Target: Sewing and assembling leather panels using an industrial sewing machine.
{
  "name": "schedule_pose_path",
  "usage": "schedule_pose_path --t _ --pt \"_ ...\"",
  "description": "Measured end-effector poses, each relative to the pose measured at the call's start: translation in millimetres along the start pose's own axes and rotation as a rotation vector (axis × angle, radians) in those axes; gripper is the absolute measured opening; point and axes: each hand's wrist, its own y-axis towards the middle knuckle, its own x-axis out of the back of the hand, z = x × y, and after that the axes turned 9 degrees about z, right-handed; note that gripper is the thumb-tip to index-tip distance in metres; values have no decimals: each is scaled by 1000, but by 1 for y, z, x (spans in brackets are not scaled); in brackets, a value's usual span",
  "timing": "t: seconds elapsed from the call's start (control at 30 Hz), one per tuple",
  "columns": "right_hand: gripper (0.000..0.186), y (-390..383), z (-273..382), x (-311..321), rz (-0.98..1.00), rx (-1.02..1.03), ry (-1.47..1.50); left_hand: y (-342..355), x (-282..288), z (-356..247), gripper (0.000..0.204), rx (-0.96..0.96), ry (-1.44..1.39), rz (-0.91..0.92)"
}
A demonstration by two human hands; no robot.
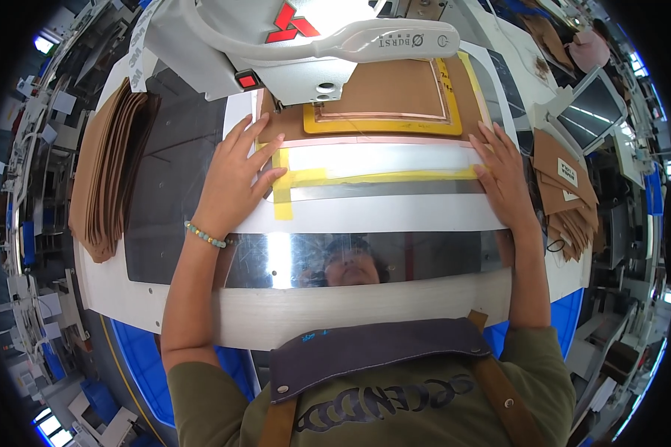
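Labels on right stack: two small white rectangular tags (567, 172) on the upper brown pieces of the right-hand stack (563, 197); print too small to make out.
Hanging tag: long white strip (137, 46) draped from the machine's upper left side, dark print, not legible.
Machine marks: red emblem (290, 24) on the white sewing machine head (276, 52); small red square button (247, 80) on its lower left face.
Tape: yellow strips (365, 177) along the clear template plate (380, 186), one short vertical strip at its left end; yellow frame (384, 123) around the brown piece (388, 93) under the machine head.
Left stack: fanned pile of brown cut pieces (108, 167) on the table's left edge.
Screen: tilted grey monitor (593, 112) at right, display unreadable.
Hidden or unclear: far edge of the brown piece covered by the machine head; needle area not visible; mirror-like strip (425, 257) at the plate's near edge reflecting glare; blue bins (138, 357) under the table cut off by the table edge.
Left hand (235, 182): flat, fingers spread, palm down on the plate's left end, fingertips over the vertical tape strip and the brown piece's corner.
Right hand (503, 179): flat, fingers together, pressed on the plate's right end.
Plate position: centre of the white table (335, 316), between both hands, just in front of the machine head.
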Motion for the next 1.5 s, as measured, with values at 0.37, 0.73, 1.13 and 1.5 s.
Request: schedule_pose_path --t 0.37,0.73,1.13,1.5 --pt "48 0 -4 -4 -37 16 -83 -1 4 0 52 31 64 31" --pt "47 -3 -4 -6 -81 -43 -89 3 5 -5 54 36 21 66" --pt "47 -4 -7 -13 -121 -53 -162 1 2 -3 56 29 13 69" --pt "46 -5 -5 -11 -153 -60 -129 1 4 -5 58 15 -6 71"
